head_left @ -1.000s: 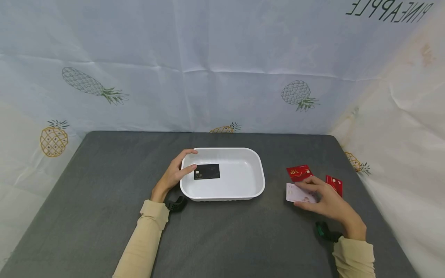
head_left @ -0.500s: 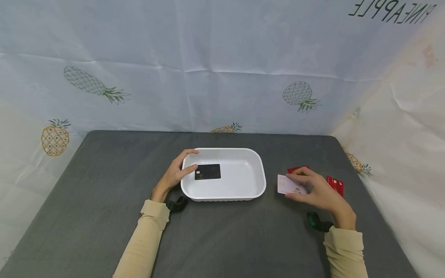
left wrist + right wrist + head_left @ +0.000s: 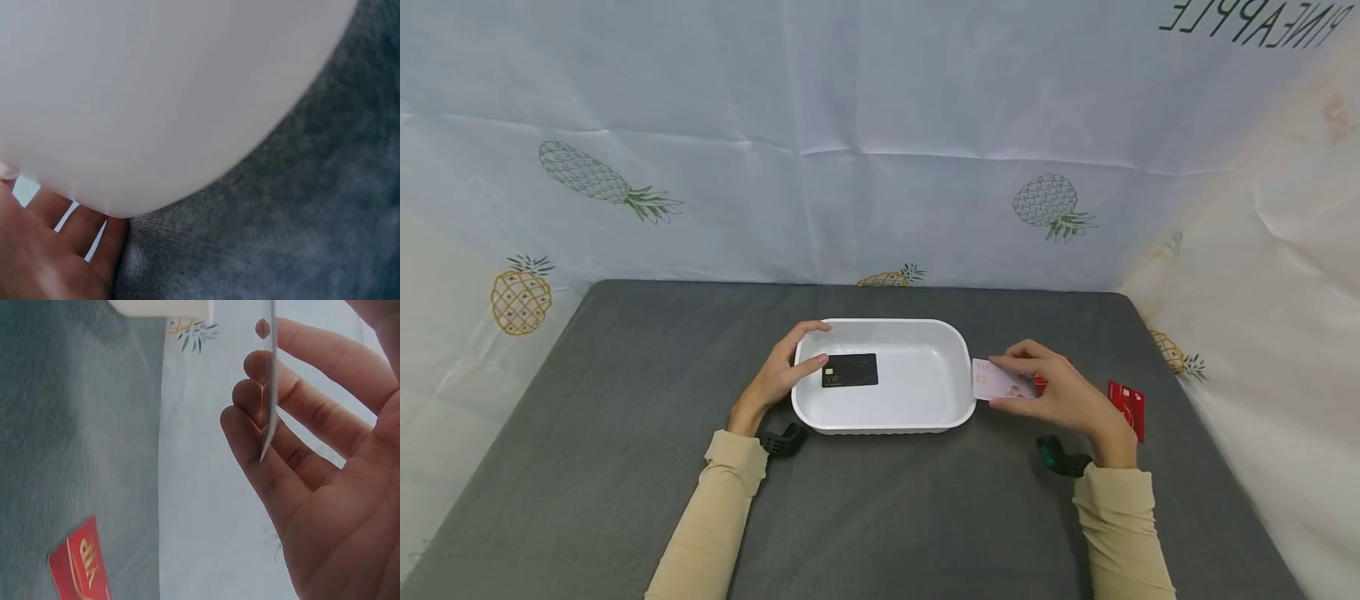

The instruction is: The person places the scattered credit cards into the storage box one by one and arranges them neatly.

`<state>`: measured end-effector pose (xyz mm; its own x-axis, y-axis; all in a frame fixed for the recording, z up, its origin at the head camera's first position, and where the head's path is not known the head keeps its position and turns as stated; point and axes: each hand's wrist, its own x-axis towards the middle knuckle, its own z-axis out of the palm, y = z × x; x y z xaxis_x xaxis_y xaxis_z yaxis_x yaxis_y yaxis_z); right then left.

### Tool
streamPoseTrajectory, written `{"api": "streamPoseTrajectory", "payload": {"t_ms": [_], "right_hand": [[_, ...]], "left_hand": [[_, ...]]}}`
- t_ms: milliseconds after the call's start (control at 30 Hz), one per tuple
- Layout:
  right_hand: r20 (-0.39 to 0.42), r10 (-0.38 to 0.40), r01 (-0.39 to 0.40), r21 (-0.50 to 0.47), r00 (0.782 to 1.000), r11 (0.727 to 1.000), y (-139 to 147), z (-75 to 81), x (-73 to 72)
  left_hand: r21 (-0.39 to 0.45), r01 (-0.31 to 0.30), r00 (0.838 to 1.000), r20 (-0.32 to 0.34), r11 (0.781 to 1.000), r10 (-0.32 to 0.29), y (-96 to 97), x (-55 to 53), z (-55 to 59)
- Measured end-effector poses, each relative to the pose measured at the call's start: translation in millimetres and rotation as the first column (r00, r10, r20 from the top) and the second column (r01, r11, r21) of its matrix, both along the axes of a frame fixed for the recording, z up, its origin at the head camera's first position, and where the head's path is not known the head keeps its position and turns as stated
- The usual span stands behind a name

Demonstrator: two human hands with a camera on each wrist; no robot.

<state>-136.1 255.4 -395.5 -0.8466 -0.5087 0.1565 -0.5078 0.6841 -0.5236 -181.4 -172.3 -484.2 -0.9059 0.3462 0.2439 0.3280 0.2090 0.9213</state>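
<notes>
A white plastic tray (image 3: 917, 379) sits mid-table with a black VIP card (image 3: 850, 371) lying inside near its left end. My left hand (image 3: 782, 371) grips the tray's left end, thumb over the rim; in the left wrist view that hand (image 3: 53, 250) is at the tray's outer wall. In the head view, my right hand (image 3: 1056, 387) pinches a pale pink card (image 3: 996, 379) whose left end reaches the tray's right rim. Seen edge-on in the right wrist view, the card (image 3: 270, 375) stands between the thumb and several fingers (image 3: 300, 387), held above the table.
One red card (image 3: 1127, 408) lies on the grey tablecloth (image 3: 910, 517) at the right. Another red card (image 3: 1040, 383) is mostly hidden behind the right hand; a red VIP card (image 3: 81, 562) shows in the right wrist view. A pineapple-print curtain (image 3: 887, 125) hangs behind the table.
My right hand has moved left with the pink card, from over the red cards to the tray's right rim. The left hand keeps its place on the tray.
</notes>
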Motion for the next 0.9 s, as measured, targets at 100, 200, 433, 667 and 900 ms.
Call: {"api": "streamPoseTrajectory", "payload": {"t_ms": [100, 200, 433, 667, 900], "right_hand": [[0.022, 0.018, -0.018, -0.017, 1.000, 1.000, -8.2, 1.7, -4.3], [0.017, 0.049, -0.048, -0.032, 0.999, 0.998, -16.9, 3.1, -9.1], [0.034, 0.072, -0.070, -0.037, 0.997, 0.997, -38.2, 5.2, -17.7], [0.059, 0.072, -0.070, -0.031, 0.996, 0.997, -58.2, 7.2, -23.7], [0.066, 0.095, -0.091, -0.056, 0.993, 0.994, -74.7, 4.1, -30.6]], "left_hand": [[0.001, 0.004, 1.000, -0.003, 1.000, -0.004, 0.5, 0.3, 1.0], [-0.004, 0.002, 1.000, -0.009, 1.000, -0.002, 0.5, 0.5, 1.1], [-0.016, 0.002, 1.000, -0.012, 1.000, -0.002, -0.5, 0.4, -0.1], [-0.004, 0.010, 1.000, -0.005, 1.000, -0.010, -0.8, 0.6, 0.2], [-0.008, 0.010, 1.000, -0.013, 1.000, -0.010, -1.0, 0.0, 0.4]]}}
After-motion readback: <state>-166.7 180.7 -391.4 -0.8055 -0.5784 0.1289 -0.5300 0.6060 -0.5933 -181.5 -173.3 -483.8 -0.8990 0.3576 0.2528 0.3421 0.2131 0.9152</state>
